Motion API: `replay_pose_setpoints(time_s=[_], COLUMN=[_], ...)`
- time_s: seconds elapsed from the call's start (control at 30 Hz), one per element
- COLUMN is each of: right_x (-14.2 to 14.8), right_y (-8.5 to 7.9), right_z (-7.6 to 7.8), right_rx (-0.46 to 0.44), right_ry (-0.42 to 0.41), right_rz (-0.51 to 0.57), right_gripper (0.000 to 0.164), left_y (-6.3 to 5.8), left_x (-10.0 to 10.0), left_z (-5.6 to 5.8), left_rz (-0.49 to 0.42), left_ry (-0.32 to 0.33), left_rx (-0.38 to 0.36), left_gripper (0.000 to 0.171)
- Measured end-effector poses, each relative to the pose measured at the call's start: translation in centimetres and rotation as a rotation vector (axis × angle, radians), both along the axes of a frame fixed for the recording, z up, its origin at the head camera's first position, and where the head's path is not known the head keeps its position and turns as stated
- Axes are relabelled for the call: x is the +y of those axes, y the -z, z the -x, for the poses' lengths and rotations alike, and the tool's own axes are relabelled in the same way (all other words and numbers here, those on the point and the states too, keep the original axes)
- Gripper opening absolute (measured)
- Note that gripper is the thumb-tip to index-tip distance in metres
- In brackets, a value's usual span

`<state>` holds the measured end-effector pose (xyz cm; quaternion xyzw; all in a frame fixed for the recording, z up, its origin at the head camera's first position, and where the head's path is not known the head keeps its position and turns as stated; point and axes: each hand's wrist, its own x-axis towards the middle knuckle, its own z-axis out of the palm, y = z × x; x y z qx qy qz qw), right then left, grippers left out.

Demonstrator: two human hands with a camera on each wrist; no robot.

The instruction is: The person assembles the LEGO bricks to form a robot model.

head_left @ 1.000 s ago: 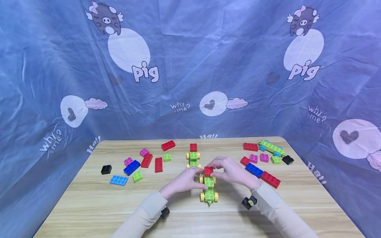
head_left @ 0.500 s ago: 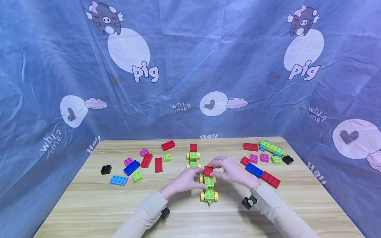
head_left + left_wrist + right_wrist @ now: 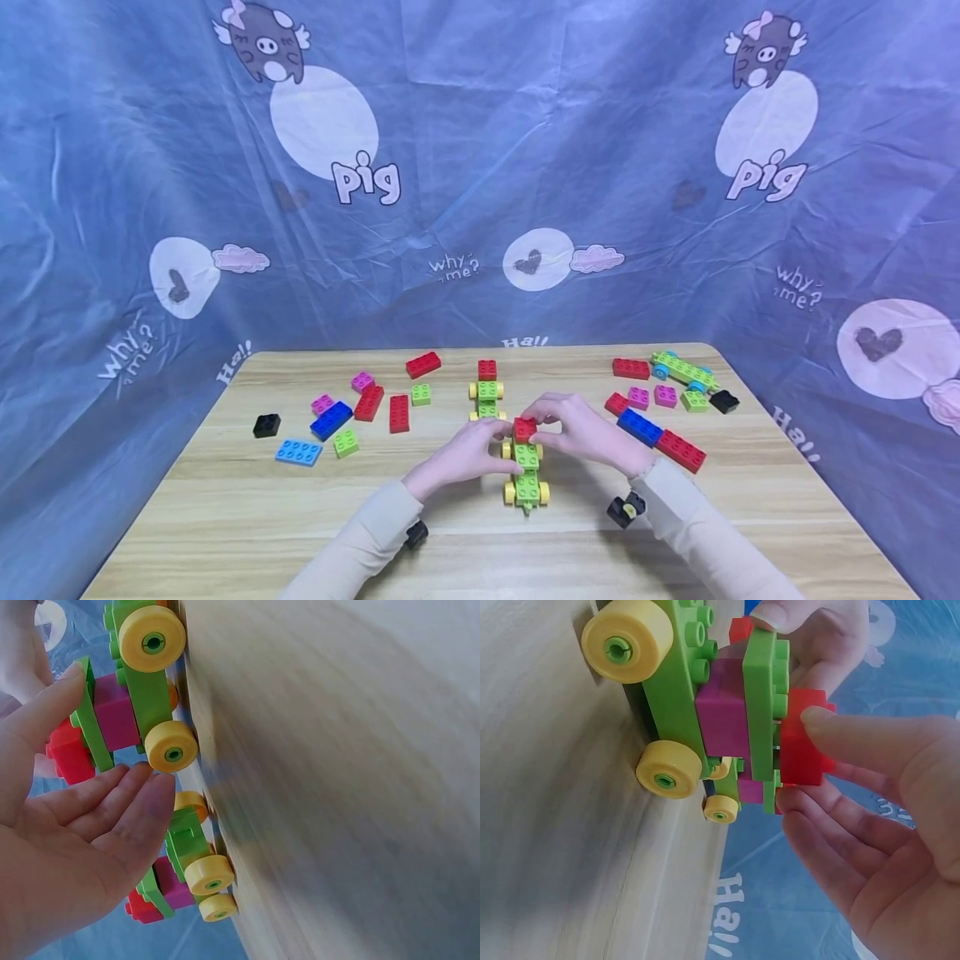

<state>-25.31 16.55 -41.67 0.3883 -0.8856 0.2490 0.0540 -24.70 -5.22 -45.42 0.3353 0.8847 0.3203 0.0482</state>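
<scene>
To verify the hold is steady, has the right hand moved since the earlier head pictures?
No, the right hand shows no clear shift either way against the table.

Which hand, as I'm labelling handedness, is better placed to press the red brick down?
Right hand, probably: its thumb and fingers grip the red brick, while the left hand touches the green plate.

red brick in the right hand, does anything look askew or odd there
Possibly: in the right wrist view, the red brick seems to sit slightly off the green plate, with a narrow gap between them, as if not pressed fully down. Nothing looks damaged.
</scene>
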Motion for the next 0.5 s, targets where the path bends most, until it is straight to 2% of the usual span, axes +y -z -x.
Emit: replay_pose_setpoints(time_s=[0.27,0.5], right_x=[-0.06,-0.14], right_y=[0.06,0.06], right_z=[0.01,-0.04], right_rx=[-0.034,-0.031], right_ry=[0.009,-0.006], right_rz=[0.002,0.013], right_gripper=[0.023,0.021], left_y=[0.08,0.23], left_x=[-0.02,-0.09], left_z=[0.03,0.06], left_rz=[0.004,-0.012], left_ry=[-0.009,0.013], left_rx=[-0.015,0.036], left_gripper=[0.060,0.057])
